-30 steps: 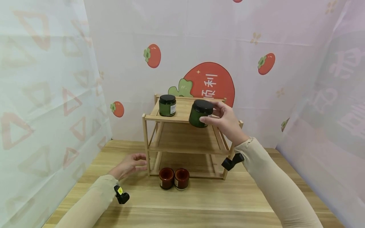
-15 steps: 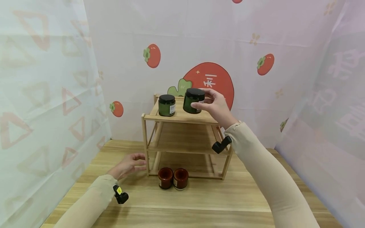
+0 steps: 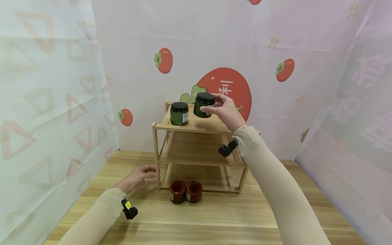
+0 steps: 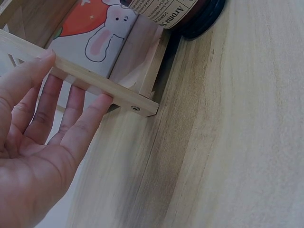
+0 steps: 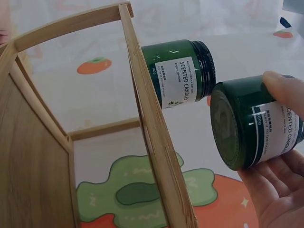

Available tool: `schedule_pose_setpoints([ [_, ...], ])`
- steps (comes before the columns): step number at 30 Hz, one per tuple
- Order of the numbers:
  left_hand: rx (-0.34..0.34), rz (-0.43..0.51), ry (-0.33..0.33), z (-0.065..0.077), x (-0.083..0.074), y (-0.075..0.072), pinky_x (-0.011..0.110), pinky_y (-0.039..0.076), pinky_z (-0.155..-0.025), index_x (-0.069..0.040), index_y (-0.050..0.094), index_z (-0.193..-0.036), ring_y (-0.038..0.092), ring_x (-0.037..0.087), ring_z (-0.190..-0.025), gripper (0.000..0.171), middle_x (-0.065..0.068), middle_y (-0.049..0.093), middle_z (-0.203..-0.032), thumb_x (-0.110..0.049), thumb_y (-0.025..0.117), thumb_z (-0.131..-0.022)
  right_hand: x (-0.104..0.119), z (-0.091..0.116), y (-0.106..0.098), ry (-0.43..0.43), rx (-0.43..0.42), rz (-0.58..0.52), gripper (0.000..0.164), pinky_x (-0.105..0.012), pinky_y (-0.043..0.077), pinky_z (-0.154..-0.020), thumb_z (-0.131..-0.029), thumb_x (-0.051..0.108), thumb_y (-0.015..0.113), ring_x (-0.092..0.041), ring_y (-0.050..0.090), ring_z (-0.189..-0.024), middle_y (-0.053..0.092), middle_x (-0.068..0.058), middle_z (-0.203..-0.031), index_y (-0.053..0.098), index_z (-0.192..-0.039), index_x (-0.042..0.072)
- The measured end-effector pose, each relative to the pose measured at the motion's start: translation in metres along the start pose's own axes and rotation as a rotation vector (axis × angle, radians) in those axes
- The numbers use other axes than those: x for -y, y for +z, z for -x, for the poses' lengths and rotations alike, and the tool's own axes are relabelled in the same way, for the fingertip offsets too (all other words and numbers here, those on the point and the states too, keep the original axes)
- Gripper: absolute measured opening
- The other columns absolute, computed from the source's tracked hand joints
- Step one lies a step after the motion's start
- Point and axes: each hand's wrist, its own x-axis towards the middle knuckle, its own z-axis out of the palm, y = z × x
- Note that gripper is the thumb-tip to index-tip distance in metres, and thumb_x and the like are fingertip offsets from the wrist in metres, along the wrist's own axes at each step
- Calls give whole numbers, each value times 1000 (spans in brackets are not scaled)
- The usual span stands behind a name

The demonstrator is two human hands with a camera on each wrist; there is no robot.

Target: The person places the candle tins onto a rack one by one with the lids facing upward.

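Your left hand (image 3: 139, 178) is on the wooden shelf (image 3: 203, 146), and your right hand (image 3: 226, 110) has a held green jar (image 3: 202, 106) up high.
From the left, your left thumb and fingertips lightly pinch the front left post (image 3: 156, 149), down low near the counter (image 3: 199, 224). Next, two red-brown jars (image 3: 177, 194) stand side by side on the counter, in front of the shelf. Above them, a standing green jar (image 3: 177, 117) sits at the front of the top board (image 3: 199, 124) (its white label (image 5: 175, 80) says "Scented Candles"). Just to its right is the held green jar, a bit tilted in the air over that same board. Your right thumb and fingers pinch it by its right side.
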Motion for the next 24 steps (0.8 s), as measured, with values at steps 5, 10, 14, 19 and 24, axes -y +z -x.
schedule_pose_setpoints([
  [5,-10,0,-7,-1,0,0,45,51,-101,9,40,-126,58,15,-98,41,8,49,-113,-2,61,-93,-3,-4,6,23,9,-6,65,-41,44,-103,-78,25,81,-19,61,-110,61,-7,-120,52,-135,17],
  [10,-13,4,-5,-1,0,0,44,52,-101,7,41,-124,58,15,-98,38,7,51,-111,-2,60,-93,-4,-5,12,63,12,-6,66,-40,45,-107,-79,21,80,-21,60,-116,58,-9,-125,48,-137,13],
  [14,-11,9,-4,-1,1,0,43,53,-100,6,42,-124,58,15,-97,36,6,51,-110,-2,60,-93,-6,-5,13,92,19,15,71,-40,46,-107,-79,23,81,-21,58,-118,55,-9,-127,45,-140,12],
  [19,-12,12,-6,-2,1,0,42,53,-99,7,41,-125,58,15,-97,38,6,51,-110,-2,60,-93,-8,-6,14,114,29,24,72,-40,47,-105,-78,23,81,-21,57,-119,54,-9,-127,45,-140,12],
  [24,-4,11,7,-2,2,-1,41,54,-98,6,43,-123,59,14,-97,35,5,52,-109,-1,59,-93,-10,-7,16,123,35,25,75,-38,48,-105,-78,21,81,-21,56,-121,52,-9,-130,43,-141,10],
])
